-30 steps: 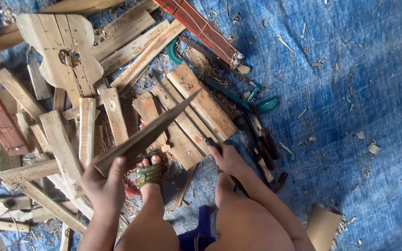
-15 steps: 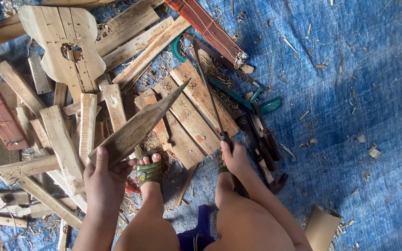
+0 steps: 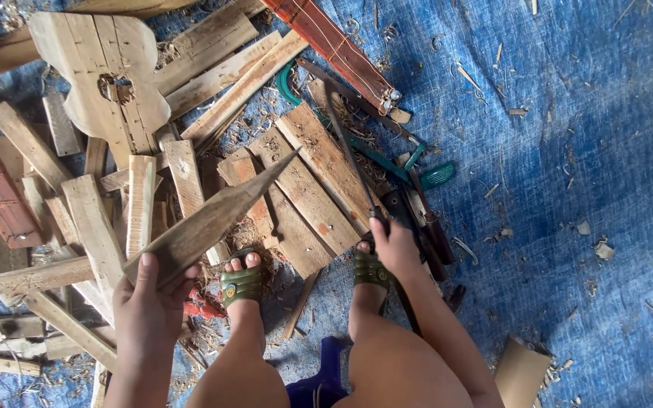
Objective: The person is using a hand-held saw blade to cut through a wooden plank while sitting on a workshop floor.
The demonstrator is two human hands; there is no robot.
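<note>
While the left hand (image 3: 149, 302) is clamped on the near end of a pointed plank (image 3: 209, 223), the wood slants up and away from it to the right, its tip over the boards (image 3: 307, 189). The right hand (image 3: 394, 245) is closed round the handle of a long blade (image 3: 349, 155), which rises away from it. Beyond lies a green saw (image 3: 387, 155) on the blue tarp (image 3: 568, 151).

1. light: bright, even daylight; no glare.
2. shadows: soft, a darker patch on the blue tarp (image 3: 568, 174) at right.
3. focus: mostly sharp; slight blur on the thin blade (image 3: 351, 155).
4. edges: mild wide-angle bending.
</note>
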